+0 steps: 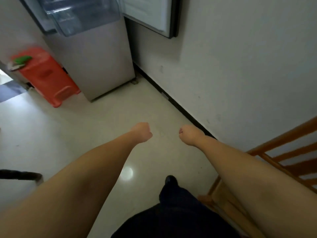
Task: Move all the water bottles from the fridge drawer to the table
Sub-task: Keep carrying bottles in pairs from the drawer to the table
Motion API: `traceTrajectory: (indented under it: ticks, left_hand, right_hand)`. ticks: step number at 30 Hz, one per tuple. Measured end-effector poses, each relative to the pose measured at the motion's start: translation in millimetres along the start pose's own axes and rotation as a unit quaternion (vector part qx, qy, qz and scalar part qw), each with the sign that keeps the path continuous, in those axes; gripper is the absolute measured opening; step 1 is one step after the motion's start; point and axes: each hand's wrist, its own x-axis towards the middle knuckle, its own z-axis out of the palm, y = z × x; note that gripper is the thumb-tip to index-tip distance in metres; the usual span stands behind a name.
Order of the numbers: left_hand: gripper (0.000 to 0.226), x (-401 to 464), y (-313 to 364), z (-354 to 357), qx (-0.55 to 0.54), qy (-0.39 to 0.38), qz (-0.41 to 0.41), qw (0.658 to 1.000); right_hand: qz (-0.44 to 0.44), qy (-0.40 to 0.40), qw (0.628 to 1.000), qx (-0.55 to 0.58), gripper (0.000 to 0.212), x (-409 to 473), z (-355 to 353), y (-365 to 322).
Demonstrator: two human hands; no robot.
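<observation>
Pale tiled floor (96, 127) fills most of the view, with a white wall (240, 66) running down the right side. Up top stands the grey fridge (96, 66), its door (151, 12) swung open to the right, and a clear drawer (82, 16) pulled out from the front; it's too blurred to tell whether any bottles sit inside. Left of the fridge, an orange stool (49, 78) carries something green on its top. A wooden chair (274, 162) sits at the right edge. Both bare arms reach forward over the floor. Left hand (141, 132) is curled into a loose fist, holding nothing. Right hand (189, 134) is likewise curled closed and empty, a little apart from the left.
</observation>
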Motion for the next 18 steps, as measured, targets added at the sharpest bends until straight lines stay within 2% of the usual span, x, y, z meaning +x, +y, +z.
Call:
traceTrajectory:
  ticks: [4, 11, 15, 18]
  left_hand:
    - [0.034, 50.6, 2.3, -47.4, -0.037, 0.039, -0.043, 0.998]
    - [0.035, 116.0, -26.1, -99.7, -0.094, 0.067, -0.11, 0.987]
    - [0.036, 159.9, -55.1, -132.0, -0.105, 0.073, -0.118, 0.985]
    - [0.039, 192.0, -75.3, -158.9, -0.111, 0.082, -0.113, 0.984]
  right_hand:
    - [-0.06, 0.012, 0.997, -0.041, 0.035, 70.5, -60.6, -20.2]
    - [-0.112, -0.009, 0.992, -0.063, 0.035, 165.5, -109.2, -68.6]
    - [-0.123, -0.01, 0.99, -0.067, 0.025, 221.8, -130.5, -104.9]
    - [-0.126, -0.004, 0.989, -0.075, 0.031, 255.7, -146.8, -131.7]
